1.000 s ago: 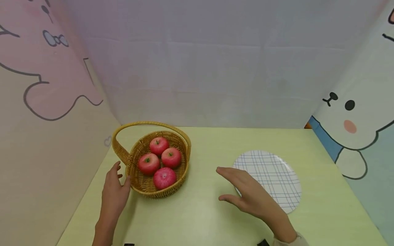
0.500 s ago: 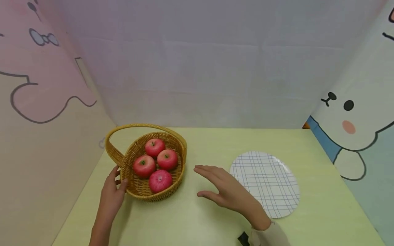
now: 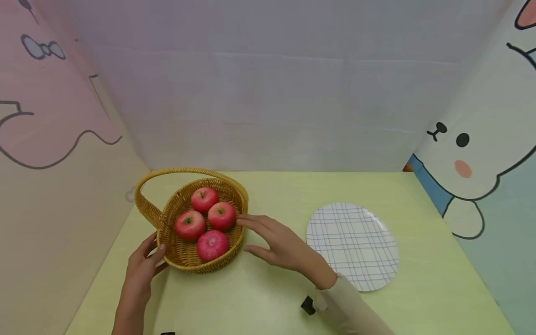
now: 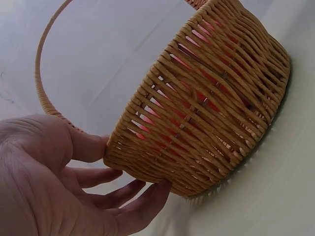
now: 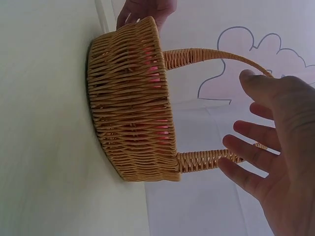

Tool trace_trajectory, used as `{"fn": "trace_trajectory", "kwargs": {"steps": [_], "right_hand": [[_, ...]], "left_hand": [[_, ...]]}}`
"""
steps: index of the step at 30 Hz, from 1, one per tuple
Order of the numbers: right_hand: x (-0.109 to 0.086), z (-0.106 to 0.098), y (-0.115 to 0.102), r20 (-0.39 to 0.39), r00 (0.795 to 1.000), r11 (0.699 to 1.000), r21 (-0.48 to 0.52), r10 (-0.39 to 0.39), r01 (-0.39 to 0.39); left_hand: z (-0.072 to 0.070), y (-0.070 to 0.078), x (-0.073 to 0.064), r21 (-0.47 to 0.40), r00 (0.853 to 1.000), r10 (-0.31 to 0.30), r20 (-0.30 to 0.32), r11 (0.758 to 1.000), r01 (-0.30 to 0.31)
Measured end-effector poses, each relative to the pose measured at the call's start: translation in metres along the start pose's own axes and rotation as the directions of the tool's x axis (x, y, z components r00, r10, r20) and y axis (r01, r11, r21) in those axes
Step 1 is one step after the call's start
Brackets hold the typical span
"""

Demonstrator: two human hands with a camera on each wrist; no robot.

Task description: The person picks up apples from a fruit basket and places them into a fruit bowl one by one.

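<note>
A round wicker basket [image 3: 180, 260] with a tall arched handle [image 3: 144, 202] stands at the left of the table. Several red apples [image 3: 190, 225] lie in it, and the nearest, a pinker streaked one [image 3: 212, 245], has a pale spot on top and no stem showing. My left hand [image 3: 141, 267] holds the basket's left side, thumb at the rim and fingertips against the outer weave, as the left wrist view shows. My right hand [image 3: 280, 244] hovers by the right rim, fingers extended and thumb spread, with nothing in it.
A white plate [image 3: 353, 246] with blue crossing lines lies to the right, behind the right forearm. Small black pieces [image 3: 308, 305] show near the right sleeve and at the bottom edge. Printed cloth walls [image 3: 268, 116] close in the table's back and sides.
My right hand has moved left from over the plate to the basket's right rim. My left hand has come onto the basket's left side. The whole scene has shifted slightly left in view.
</note>
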State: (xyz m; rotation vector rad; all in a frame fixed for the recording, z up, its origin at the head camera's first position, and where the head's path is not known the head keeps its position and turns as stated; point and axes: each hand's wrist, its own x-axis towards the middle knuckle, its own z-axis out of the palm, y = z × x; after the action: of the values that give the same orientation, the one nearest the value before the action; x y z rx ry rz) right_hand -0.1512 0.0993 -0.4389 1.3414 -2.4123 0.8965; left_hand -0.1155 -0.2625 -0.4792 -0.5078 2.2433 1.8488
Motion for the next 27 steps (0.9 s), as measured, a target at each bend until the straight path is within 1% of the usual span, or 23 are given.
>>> {"fn": "trace_trajectory", "kwargs": {"steps": [3, 6, 8, 15, 20, 23, 27], "right_hand": [[0.007, 0.002, -0.001, 0.021, 0.999, 0.997, 0.054, 0.045, -0.046], [0.013, 0.004, -0.003, 0.037, 0.997, 0.993, 0.09, 0.068, -0.072], [0.016, 0.006, -0.003, 0.046, 0.996, 0.992, 0.098, 0.071, -0.075], [0.03, 0.012, -0.003, 0.077, 0.995, 0.989, 0.121, 0.07, -0.079], [0.039, 0.014, -0.003, 0.115, 0.989, 0.986, 0.122, 0.096, -0.11], [0.043, 0.016, -0.002, 0.122, 0.986, 0.982, 0.135, 0.114, -0.131], [0.05, 0.02, -0.002, 0.122, 0.987, 0.976, 0.177, 0.104, -0.125]], "left_hand": [[-0.003, -0.001, 0.001, -0.047, 1.0, -0.029, 0.01, 0.998, 0.03], [-0.003, -0.002, 0.003, -0.068, 0.999, -0.034, 0.006, 0.997, 0.034], [-0.004, -0.003, 0.004, -0.081, 0.999, -0.034, 0.009, 0.996, 0.035], [-0.014, -0.013, 0.009, -0.166, 0.998, 0.003, 0.056, 0.986, 0.006], [-0.021, -0.017, 0.012, -0.241, 0.995, 0.009, 0.103, 0.97, 0.016], [-0.023, -0.02, 0.015, -0.279, 0.991, 0.02, 0.134, 0.96, 0.018], [-0.026, -0.024, 0.016, -0.315, 0.988, 0.036, 0.147, 0.949, 0.012]]}}
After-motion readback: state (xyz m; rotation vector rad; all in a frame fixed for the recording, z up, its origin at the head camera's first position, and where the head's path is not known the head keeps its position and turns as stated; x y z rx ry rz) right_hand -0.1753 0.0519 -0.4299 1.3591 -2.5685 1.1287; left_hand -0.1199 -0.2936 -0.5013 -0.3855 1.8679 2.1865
